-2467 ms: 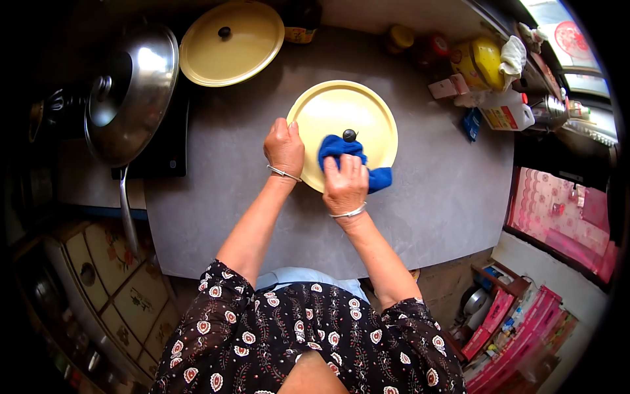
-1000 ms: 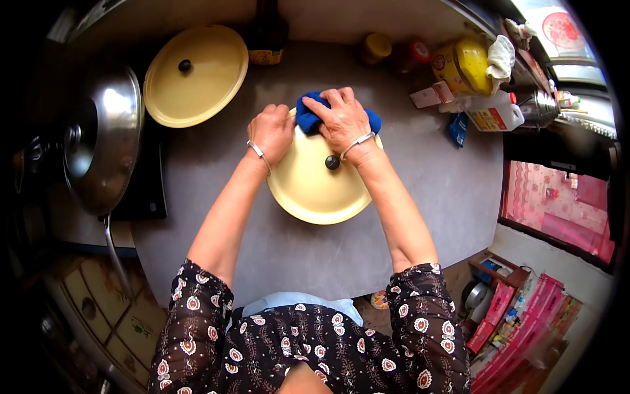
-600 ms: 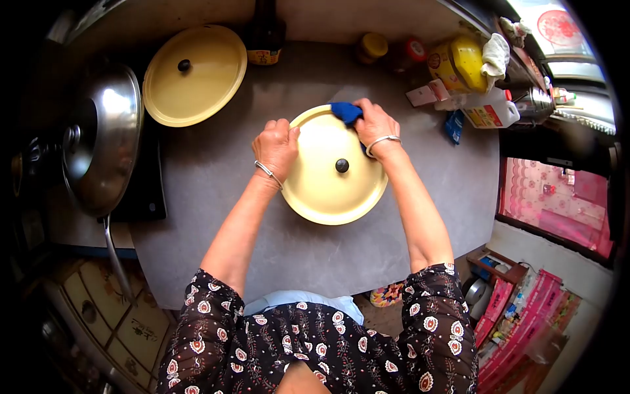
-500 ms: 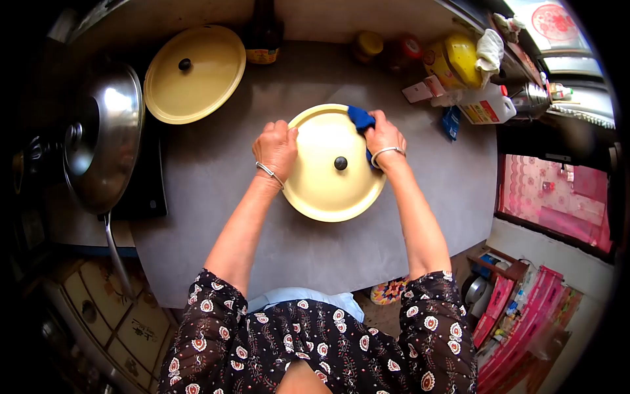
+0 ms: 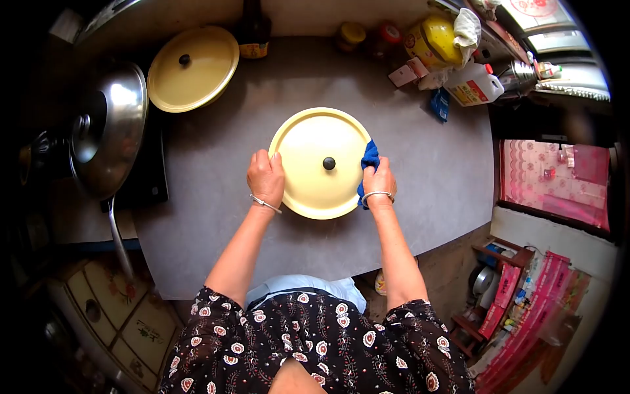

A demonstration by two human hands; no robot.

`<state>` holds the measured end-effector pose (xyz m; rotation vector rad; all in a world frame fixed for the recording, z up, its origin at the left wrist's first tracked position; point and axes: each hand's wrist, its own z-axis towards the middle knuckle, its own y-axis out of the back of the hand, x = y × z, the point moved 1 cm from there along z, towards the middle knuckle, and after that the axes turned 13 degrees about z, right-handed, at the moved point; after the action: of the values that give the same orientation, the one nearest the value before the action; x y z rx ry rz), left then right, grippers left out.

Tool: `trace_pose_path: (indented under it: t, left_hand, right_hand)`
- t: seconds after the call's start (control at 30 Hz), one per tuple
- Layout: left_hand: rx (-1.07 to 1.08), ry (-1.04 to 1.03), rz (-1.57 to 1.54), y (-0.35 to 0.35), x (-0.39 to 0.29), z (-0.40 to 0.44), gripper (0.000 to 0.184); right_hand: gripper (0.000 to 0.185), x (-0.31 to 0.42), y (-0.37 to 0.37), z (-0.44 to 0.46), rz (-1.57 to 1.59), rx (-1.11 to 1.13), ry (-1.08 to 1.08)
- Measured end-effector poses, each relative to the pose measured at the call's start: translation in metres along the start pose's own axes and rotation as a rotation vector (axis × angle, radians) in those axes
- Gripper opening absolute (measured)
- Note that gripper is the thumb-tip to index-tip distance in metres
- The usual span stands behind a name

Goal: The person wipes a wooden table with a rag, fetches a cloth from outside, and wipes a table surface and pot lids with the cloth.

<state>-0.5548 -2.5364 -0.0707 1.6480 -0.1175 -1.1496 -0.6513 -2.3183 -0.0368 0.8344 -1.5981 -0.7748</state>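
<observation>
A round yellow lid (image 5: 305,187) with a black knob (image 5: 329,163) is held over the middle of the grey table (image 5: 420,217). My left hand (image 5: 266,177) grips its left rim, thumb on top and fingers curled at the edge. At the right rim my right hand (image 5: 380,180) is closed on a blue cloth (image 5: 370,155), which it presses round the lid's edge. Part of the cloth hides under that hand. Whether the lid touches the table cannot be made out.
Another yellow lid (image 5: 203,79) lies at the back left, beside a dark bottle (image 5: 254,39). A steel wok lid (image 5: 121,125) is at the left. Jars, a yellow container (image 5: 438,43), a white jug (image 5: 474,84) and a blue packet (image 5: 440,105) line the back right.
My right hand and the cloth have gone from the near side of the lid over its far rim to the right rim. My left hand has stayed at the left rim.
</observation>
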Motion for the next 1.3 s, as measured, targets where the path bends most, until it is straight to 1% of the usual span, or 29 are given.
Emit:
trace_pose_path:
  t: [0.07, 0.1, 0.2, 0.23, 0.33, 0.37, 0.47, 0.5, 0.53, 0.6, 0.67, 0.7, 0.73, 0.77, 0.8, 0.83, 0.87, 0.93, 0.97, 1.07, 1.1, 1.2, 1.27, 1.3]
  left_hand:
    - [0.082, -0.037, -0.03, 0.008, 0.005, -0.001, 0.017]
    - [0.082, -0.073, -0.014, 0.01, 0.003, 0.006, 0.017]
    - [0.097, -0.191, -0.097, 0.008, -0.005, 0.032, 0.017]
    - [0.051, -0.233, -0.075, 0.004, -0.004, 0.04, 0.017]
    - [0.277, -0.064, -0.174, 0.003, -0.006, 0.049, 0.015]
    - [0.267, -0.094, -0.185, 0.0, -0.004, 0.05, 0.015]
    - [0.216, -0.181, -0.215, -0.006, 0.001, 0.047, 0.015]
    - [0.177, -0.207, -0.226, -0.006, 0.0, 0.047, 0.015]
    - [0.137, -0.236, -0.237, -0.006, 0.0, 0.047, 0.015]
    - [0.145, -0.249, -0.22, -0.005, -0.001, 0.049, 0.015]
    - [0.146, -0.263, -0.202, -0.004, -0.001, 0.049, 0.016]
    - [0.142, -0.273, -0.194, -0.003, -0.001, 0.049, 0.016]
    - [0.136, -0.281, -0.185, -0.002, -0.001, 0.05, 0.016]
    - [0.137, -0.269, -0.184, -0.002, -0.001, 0.051, 0.016]
    - [0.14, -0.26, -0.184, -0.001, -0.001, 0.051, 0.015]
    - [0.142, -0.252, -0.186, -0.001, -0.002, 0.051, 0.015]
    - [0.147, -0.261, -0.161, -0.002, -0.004, 0.051, 0.014]
    - [0.157, -0.282, -0.105, -0.004, -0.004, 0.052, 0.013]
    - [0.139, -0.294, -0.109, -0.005, -0.001, 0.05, 0.013]
    - [0.122, -0.26, -0.102, -0.005, -0.004, 0.044, 0.013]
    - [0.109, -0.249, -0.117, -0.004, -0.005, 0.042, 0.013]
    - [0.065, -0.216, -0.155, -0.001, -0.01, 0.038, 0.014]
    - [0.042, -0.19, -0.171, -0.006, -0.009, 0.03, 0.015]
    - [0.023, -0.167, -0.165, -0.007, -0.01, 0.027, 0.015]
  right_hand:
    - [0.029, -0.003, 0.0, 0.002, 0.017, 0.013, 0.086]
    - [0.029, -0.005, 0.0, 0.003, 0.021, 0.011, 0.1]
    - [0.031, -0.011, -0.001, 0.006, 0.011, 0.004, 0.129]
    - [0.033, -0.013, -0.002, 0.008, 0.023, 0.01, 0.127]
    - [0.034, -0.013, 0.001, 0.011, 0.047, 0.021, 0.137]
    - [0.034, -0.011, 0.001, 0.012, 0.048, 0.005, 0.115]
    - [0.033, -0.009, 0.002, 0.029, 0.066, -0.058, 0.309]
    - [0.032, -0.003, 0.004, 0.037, 0.061, -0.027, 0.33]
    - [0.032, 0.006, 0.003, 0.046, 0.026, -0.024, 0.436]
    - [0.031, 0.026, 0.002, 0.068, -0.045, -0.019, 0.65]
    - [0.031, 0.053, -0.011, 0.087, -0.031, 0.024, 0.804]
    - [0.031, 0.071, -0.017, 0.092, 0.01, 0.071, 0.921]
    - [0.033, 0.093, -0.021, 0.092, 0.021, 0.162, 0.984]
    - [0.031, 0.11, -0.029, 0.092, -0.002, 0.22, 1.048]
    - [0.03, 0.124, -0.036, 0.091, 0.007, 0.282, 1.16]
    - [0.03, 0.136, -0.041, 0.086, -0.025, 0.374, 1.222]
    - [0.026, 0.146, -0.046, 0.078, -0.026, 0.426, 1.287]
    - [0.022, 0.157, -0.058, 0.06, -0.13, 0.613, 1.411]
    - [0.02, 0.155, -0.064, 0.06, -0.169, 0.587, 1.457]
    - [0.023, 0.153, -0.051, 0.067, -0.173, 0.63, 1.277]
    - [0.025, 0.146, -0.049, 0.072, -0.165, 0.55, 1.218]
    - [0.023, 0.108, -0.034, 0.087, -0.123, 0.359, 0.853]
    - [0.022, 0.071, -0.016, 0.088, -0.228, 0.263, 0.556]
    - [0.023, 0.052, -0.008, 0.081, -0.22, 0.215, 0.411]
